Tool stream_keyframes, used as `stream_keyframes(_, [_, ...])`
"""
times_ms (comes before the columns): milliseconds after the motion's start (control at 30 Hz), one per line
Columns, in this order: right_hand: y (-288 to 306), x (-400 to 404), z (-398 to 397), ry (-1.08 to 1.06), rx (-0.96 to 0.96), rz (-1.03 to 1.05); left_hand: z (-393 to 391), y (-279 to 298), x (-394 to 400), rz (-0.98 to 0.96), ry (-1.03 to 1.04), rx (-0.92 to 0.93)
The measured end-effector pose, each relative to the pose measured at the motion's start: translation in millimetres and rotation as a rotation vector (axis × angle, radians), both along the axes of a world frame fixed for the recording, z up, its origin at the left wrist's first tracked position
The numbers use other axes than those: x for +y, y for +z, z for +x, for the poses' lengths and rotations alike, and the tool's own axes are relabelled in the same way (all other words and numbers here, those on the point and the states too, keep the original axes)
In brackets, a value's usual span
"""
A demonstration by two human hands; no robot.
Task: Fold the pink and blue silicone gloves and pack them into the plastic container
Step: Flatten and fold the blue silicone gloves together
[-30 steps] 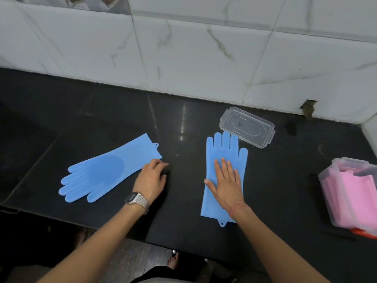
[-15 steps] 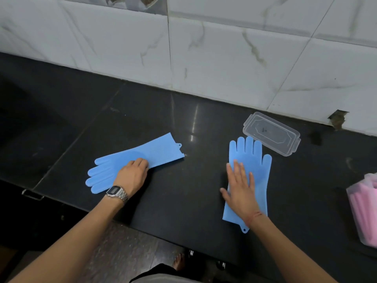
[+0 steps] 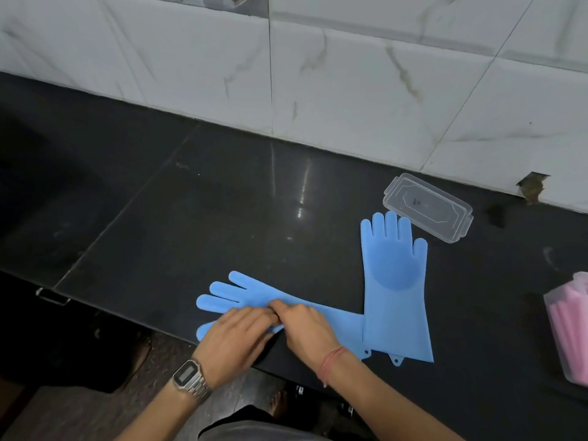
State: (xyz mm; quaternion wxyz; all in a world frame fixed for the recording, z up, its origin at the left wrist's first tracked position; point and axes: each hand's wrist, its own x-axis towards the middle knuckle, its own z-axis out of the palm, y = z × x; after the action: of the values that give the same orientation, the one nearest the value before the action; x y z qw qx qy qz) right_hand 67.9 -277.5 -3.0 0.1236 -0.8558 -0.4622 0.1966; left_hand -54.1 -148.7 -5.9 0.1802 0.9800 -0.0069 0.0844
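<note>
A: Starting at the left, what lies on the black counter (image 3: pixel 222 211)?
B: A blue glove (image 3: pixel 251 297) lying sideways near the front edge, its fingers pointing left; the left hand (image 3: pixel 237 337), a metal watch (image 3: pixel 188 377) on its wrist, lies over the glove's palm, fingers bent down onto it; whether they pinch the silicone, I cannot tell.
A: And the right hand (image 3: pixel 305 326)?
B: Just beside the left, touching it; its fingers curl onto the same glove, seemingly gripping it, a red thread (image 3: pixel 331 361) round the wrist.
A: Further right?
B: A second blue glove (image 3: pixel 396 288) lies flat, fingers toward the tiled wall (image 3: pixel 350 84); its cuff meets the first glove's cuff; a clear lid (image 3: pixel 428 206) sits just beyond its fingertips.
A: The container?
B: The plastic container (image 3: pixel 569 332) stands at the right edge, partly out of view, with pink gloves (image 3: pixel 572 323) inside.
</note>
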Motion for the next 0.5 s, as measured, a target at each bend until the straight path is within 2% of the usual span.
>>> stream_keyframes(167, [14, -13, 15, -0.152, 0.299, 0.225, -14, 1, 18, -0.048, 0.172, -0.011])
stream_keyframes(267, [25, -24, 20, -0.207, 0.445, 0.335, -10, 3, 25, -0.253, 0.359, -0.054])
stream_keyframes(367, [37, -30, 19, -0.212, 0.470, 0.374, 0, 2, 24, -0.430, 0.483, -0.077])
stream_keyframes(500, [54, -41, 21, -0.188, 0.342, 0.400, 16, 2, 12, -0.550, 0.482, -0.099])
